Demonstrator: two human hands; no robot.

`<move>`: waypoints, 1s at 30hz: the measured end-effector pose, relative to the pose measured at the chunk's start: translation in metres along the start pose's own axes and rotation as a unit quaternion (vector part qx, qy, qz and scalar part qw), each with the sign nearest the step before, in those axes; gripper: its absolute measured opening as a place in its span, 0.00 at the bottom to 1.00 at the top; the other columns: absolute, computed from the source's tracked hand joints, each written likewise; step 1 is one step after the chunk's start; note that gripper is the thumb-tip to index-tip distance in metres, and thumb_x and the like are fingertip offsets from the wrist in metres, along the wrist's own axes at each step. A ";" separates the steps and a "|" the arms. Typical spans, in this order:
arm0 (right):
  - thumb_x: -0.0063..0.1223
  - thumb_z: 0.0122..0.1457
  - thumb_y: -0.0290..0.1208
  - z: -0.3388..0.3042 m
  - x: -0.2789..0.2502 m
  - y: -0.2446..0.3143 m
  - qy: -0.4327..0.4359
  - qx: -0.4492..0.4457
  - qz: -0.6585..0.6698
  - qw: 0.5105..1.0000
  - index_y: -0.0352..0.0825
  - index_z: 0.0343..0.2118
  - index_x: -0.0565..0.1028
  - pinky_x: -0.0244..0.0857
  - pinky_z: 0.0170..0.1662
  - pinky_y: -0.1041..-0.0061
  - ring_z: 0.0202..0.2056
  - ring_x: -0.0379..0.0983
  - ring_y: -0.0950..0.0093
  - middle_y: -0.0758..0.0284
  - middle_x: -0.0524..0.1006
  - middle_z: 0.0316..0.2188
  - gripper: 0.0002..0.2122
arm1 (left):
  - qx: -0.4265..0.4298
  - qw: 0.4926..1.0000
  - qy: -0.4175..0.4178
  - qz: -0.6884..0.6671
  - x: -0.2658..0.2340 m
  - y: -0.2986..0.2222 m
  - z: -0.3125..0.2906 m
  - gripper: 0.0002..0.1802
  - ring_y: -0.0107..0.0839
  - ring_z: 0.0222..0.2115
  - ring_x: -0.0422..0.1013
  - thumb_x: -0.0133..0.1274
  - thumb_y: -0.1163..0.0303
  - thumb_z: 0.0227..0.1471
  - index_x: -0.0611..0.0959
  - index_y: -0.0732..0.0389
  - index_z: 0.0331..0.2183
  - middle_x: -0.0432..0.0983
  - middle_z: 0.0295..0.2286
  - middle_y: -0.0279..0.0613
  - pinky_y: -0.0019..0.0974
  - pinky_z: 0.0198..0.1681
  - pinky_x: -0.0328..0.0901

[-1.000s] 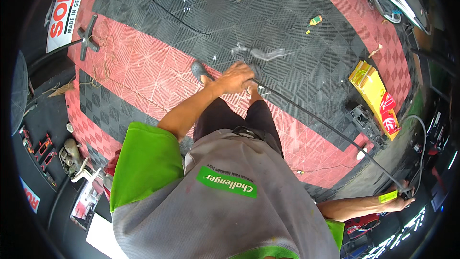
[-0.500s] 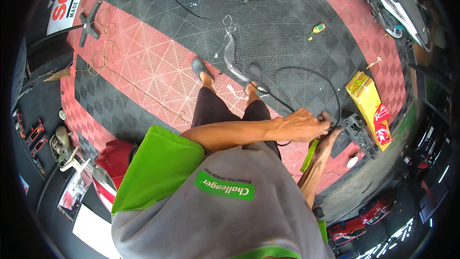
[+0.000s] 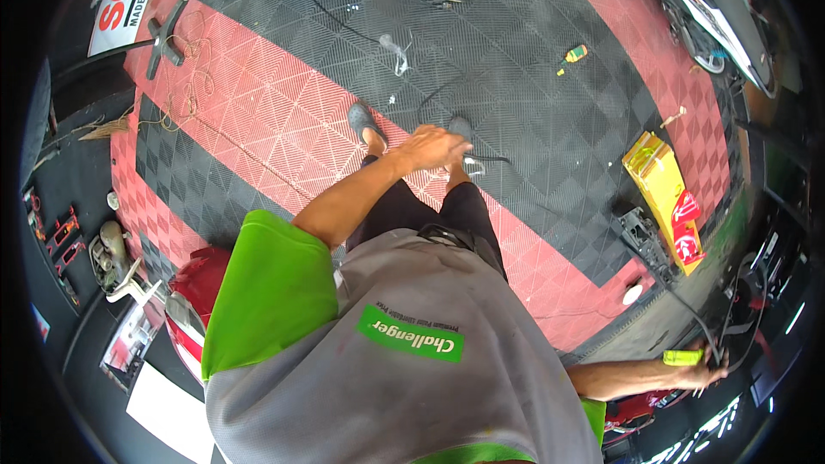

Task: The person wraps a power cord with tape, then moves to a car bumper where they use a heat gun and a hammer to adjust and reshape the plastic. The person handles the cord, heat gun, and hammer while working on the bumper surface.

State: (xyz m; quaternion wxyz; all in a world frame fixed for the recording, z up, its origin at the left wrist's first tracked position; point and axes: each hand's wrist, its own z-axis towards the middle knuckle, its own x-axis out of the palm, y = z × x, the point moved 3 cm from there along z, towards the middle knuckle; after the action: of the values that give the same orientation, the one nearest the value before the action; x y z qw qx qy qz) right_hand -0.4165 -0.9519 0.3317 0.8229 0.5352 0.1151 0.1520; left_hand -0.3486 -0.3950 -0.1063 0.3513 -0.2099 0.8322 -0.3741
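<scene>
My left hand is closed in front of my legs, above the floor near my right shoe. A short stretch of black cable sticks out past its fingers. My right hand is stretched far out to the right, closed around loops of black cable. A yellow-green strip lies across that wrist. On the floor ahead, a blurred clear, plastic-looking piece lies near another dark cable.
A yellow package with red wrapping and a grey metal part lie at the right. A small yellow-green bottle is on the tiled floor. A motorcycle stands far right; a black stand foot is far left.
My hands, which were together at the right, are now apart. The left moved left in front of my legs; the right swung out to the right with cable. The clear piece shifted away.
</scene>
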 end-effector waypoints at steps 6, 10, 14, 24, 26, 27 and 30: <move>0.53 0.62 0.55 -0.004 -0.017 -0.020 -0.049 -0.047 -0.232 0.970 0.33 0.45 0.76 0.65 0.44 0.67 0.44 0.71 0.69 0.65 0.76 0.43 0.25 | -0.193 0.973 -0.111 -0.056 -0.039 0.021 -0.014 0.35 0.50 0.40 0.76 0.39 0.41 0.64 0.80 0.67 0.35 0.79 0.34 0.59 0.53 0.44 0.67; 0.51 0.59 0.64 -0.176 0.070 -0.086 0.098 0.144 -0.281 0.944 0.32 0.47 0.75 0.63 0.38 0.74 0.38 0.70 0.73 0.65 0.76 0.40 0.33 | -0.100 0.948 -0.135 -0.270 -0.035 -0.066 0.020 0.25 0.50 0.41 0.75 0.42 0.47 0.65 0.74 0.61 0.46 0.76 0.40 0.56 0.50 0.43 0.69; 0.48 0.58 0.68 -0.317 0.113 -0.154 0.373 0.367 -0.142 0.840 0.34 0.45 0.76 0.63 0.31 0.78 0.30 0.69 0.77 0.68 0.76 0.34 0.34 | 0.184 0.963 -0.037 -0.193 -0.034 -0.174 0.006 0.15 0.48 0.38 0.75 0.48 0.60 0.64 0.73 0.61 0.45 0.75 0.38 0.51 0.50 0.39 0.70; 0.46 0.65 0.55 -0.250 0.183 -0.002 0.217 0.166 0.095 0.957 0.30 0.36 0.75 0.74 0.24 0.77 0.30 0.79 0.67 0.58 0.80 0.34 0.25 | 0.354 0.900 -0.252 -0.043 -0.095 -0.090 -0.054 0.22 0.41 0.49 0.69 0.58 0.70 0.51 0.76 0.58 0.49 0.75 0.43 0.42 0.49 0.52 0.62; 0.44 0.65 0.56 -0.240 0.187 0.070 0.077 0.038 -0.034 0.996 0.25 0.40 0.74 0.75 0.28 0.74 0.33 0.79 0.64 0.52 0.78 0.38 0.29 | 0.252 0.917 -0.305 -0.047 -0.098 -0.044 -0.044 0.21 0.45 0.48 0.71 0.57 0.71 0.52 0.77 0.60 0.49 0.76 0.44 0.45 0.49 0.52 0.63; 0.44 0.65 0.57 -0.226 0.182 0.092 0.099 -0.043 0.001 0.994 0.23 0.42 0.74 0.75 0.30 0.76 0.36 0.78 0.63 0.50 0.78 0.38 0.31 | 0.189 0.929 -0.301 -0.102 -0.086 -0.009 -0.027 0.20 0.47 0.48 0.71 0.56 0.69 0.54 0.76 0.61 0.49 0.76 0.45 0.48 0.49 0.53 0.63; 0.41 0.66 0.55 -0.203 0.196 0.143 0.087 -0.112 0.002 0.990 0.23 0.49 0.71 0.74 0.29 0.75 0.33 0.77 0.65 0.50 0.78 0.39 0.31 | -0.058 0.930 -0.344 -0.120 -0.072 0.064 0.002 0.24 0.51 0.49 0.71 0.54 0.64 0.57 0.73 0.64 0.52 0.76 0.46 0.55 0.50 0.53 0.65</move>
State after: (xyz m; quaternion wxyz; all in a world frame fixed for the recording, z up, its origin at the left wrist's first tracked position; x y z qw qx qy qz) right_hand -0.3238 -0.6529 0.3760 0.8644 0.4243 0.1677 0.2113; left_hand -0.3051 -0.3116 -0.1261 0.5557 -0.4438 0.6494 -0.2693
